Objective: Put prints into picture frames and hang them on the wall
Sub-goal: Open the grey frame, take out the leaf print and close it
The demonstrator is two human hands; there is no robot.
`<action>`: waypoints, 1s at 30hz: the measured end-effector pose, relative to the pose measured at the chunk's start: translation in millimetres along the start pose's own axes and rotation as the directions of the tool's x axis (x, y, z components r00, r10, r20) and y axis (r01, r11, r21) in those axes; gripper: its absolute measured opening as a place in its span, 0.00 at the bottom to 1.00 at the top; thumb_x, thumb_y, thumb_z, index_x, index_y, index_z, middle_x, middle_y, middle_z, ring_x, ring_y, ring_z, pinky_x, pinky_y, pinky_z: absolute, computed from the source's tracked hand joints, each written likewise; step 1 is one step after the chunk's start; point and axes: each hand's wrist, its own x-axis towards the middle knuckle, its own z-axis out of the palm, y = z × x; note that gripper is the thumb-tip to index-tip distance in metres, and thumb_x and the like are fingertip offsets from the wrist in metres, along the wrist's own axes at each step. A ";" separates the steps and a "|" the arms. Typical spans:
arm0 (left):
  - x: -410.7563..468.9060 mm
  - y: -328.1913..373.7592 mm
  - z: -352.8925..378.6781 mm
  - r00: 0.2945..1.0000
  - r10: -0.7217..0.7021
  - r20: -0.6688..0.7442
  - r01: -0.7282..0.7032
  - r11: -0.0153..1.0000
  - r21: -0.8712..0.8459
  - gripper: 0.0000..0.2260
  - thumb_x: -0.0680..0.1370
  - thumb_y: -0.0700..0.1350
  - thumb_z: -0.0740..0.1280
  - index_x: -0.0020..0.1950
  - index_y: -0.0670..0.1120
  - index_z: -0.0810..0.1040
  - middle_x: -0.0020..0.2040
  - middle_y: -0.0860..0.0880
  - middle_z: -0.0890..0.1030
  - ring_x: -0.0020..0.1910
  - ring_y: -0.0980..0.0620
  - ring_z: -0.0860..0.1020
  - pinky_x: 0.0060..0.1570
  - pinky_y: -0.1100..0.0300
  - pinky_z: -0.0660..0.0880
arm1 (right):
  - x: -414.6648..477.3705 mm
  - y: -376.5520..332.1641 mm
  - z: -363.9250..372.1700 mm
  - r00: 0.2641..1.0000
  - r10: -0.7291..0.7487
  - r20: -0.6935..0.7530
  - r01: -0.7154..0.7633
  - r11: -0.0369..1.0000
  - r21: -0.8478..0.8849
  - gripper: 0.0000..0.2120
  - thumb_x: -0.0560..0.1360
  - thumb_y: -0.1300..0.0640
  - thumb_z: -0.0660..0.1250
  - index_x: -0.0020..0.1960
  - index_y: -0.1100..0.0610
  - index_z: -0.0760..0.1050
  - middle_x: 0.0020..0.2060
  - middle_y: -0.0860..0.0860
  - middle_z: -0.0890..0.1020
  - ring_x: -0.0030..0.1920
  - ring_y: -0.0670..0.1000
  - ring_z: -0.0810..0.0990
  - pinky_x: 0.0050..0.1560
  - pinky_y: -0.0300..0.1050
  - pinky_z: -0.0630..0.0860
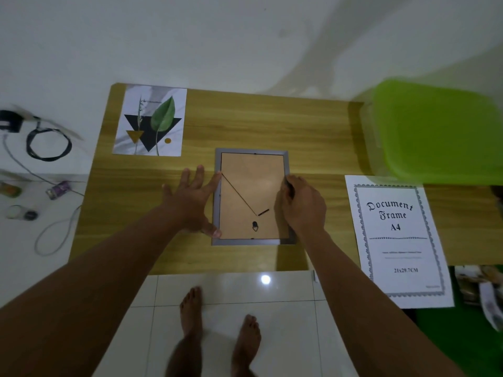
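Note:
A grey picture frame [251,152] lies face down in the middle of the wooden table [258,123], its brown backing board [253,183] up, with a stand leg and a small hanger on it. My left hand [190,200] rests spread and flat on the frame's left edge, thumb on the lower left corner. My right hand [302,205] has curled fingers at the frame's right edge, pinching something small there; what it is I cannot make out. A leaf print [151,122] lies at the table's far left corner.
A "Document Frame A4" insert sheet [400,240] lies at the table's right and overhangs the front edge. A green-lidded plastic box [441,131] stands at the far right. Cables and small items [46,142] lie on the white floor left of the table. My bare feet stand on the tiles below.

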 end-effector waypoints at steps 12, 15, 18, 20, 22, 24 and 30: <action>-0.5 1.7 -0.3 1.000 -0.006 -0.012 0.006 1.000 0.006 0.62 0.60 0.67 0.76 0.74 0.62 0.29 0.77 0.49 0.29 0.76 0.40 0.32 0.69 0.28 0.45 | 0.1 -5.5 -2.9 1.000 0.019 0.009 -0.018 0.999 -0.031 0.11 0.81 0.55 0.58 0.59 0.53 0.75 0.50 0.53 0.81 0.46 0.57 0.79 0.46 0.49 0.75; -0.3 1.7 -0.3 1.000 -0.007 -0.011 0.007 1.000 0.011 0.63 0.60 0.67 0.76 0.74 0.62 0.29 0.77 0.49 0.29 0.76 0.40 0.32 0.69 0.28 0.46 | 1.6 -4.8 -4.7 1.000 0.000 0.027 0.002 0.998 -0.069 0.12 0.82 0.54 0.56 0.60 0.54 0.75 0.50 0.54 0.81 0.45 0.58 0.80 0.46 0.50 0.76; -0.2 1.3 -0.1 1.000 -0.007 -0.016 0.007 1.000 0.006 0.63 0.60 0.68 0.76 0.75 0.62 0.29 0.77 0.49 0.30 0.76 0.40 0.32 0.68 0.28 0.45 | 1.7 -4.3 -7.2 0.999 -0.016 0.039 0.019 0.997 -0.077 0.13 0.83 0.53 0.56 0.62 0.54 0.75 0.49 0.55 0.81 0.45 0.58 0.80 0.46 0.50 0.77; 0.3 1.2 0.4 1.000 -0.006 -0.020 0.006 1.000 0.006 0.63 0.59 0.68 0.76 0.75 0.62 0.29 0.77 0.49 0.30 0.76 0.40 0.32 0.68 0.29 0.45 | 1.3 -5.2 -8.4 0.999 -0.009 0.041 0.011 0.998 -0.062 0.14 0.83 0.53 0.56 0.63 0.54 0.75 0.49 0.55 0.82 0.45 0.58 0.81 0.47 0.51 0.78; 0.1 1.2 0.4 1.000 -0.004 -0.021 0.004 1.000 0.003 0.63 0.60 0.67 0.76 0.75 0.62 0.29 0.77 0.49 0.30 0.76 0.40 0.32 0.68 0.28 0.45 | 0.9 -6.1 -9.4 0.999 -0.001 0.036 0.003 0.999 -0.049 0.14 0.83 0.53 0.56 0.64 0.54 0.75 0.50 0.55 0.82 0.45 0.58 0.81 0.48 0.51 0.78; 0.2 1.1 0.8 1.000 -0.003 -0.023 0.003 1.000 0.002 0.63 0.60 0.67 0.76 0.75 0.62 0.30 0.77 0.49 0.30 0.76 0.40 0.32 0.68 0.28 0.44 | 0.2 -5.1 -10.5 0.999 0.003 0.034 -0.002 1.000 -0.028 0.14 0.83 0.53 0.57 0.65 0.54 0.74 0.50 0.55 0.83 0.46 0.58 0.81 0.47 0.51 0.78; -1.3 2.5 -1.0 1.000 -0.001 -0.017 0.001 1.000 -0.014 0.63 0.60 0.66 0.77 0.75 0.61 0.30 0.77 0.49 0.30 0.76 0.40 0.32 0.68 0.28 0.44 | -8.6 -3.4 -11.5 0.992 -0.089 0.091 0.084 0.995 0.057 0.18 0.82 0.47 0.55 0.66 0.55 0.69 0.59 0.55 0.77 0.61 0.59 0.76 0.60 0.59 0.74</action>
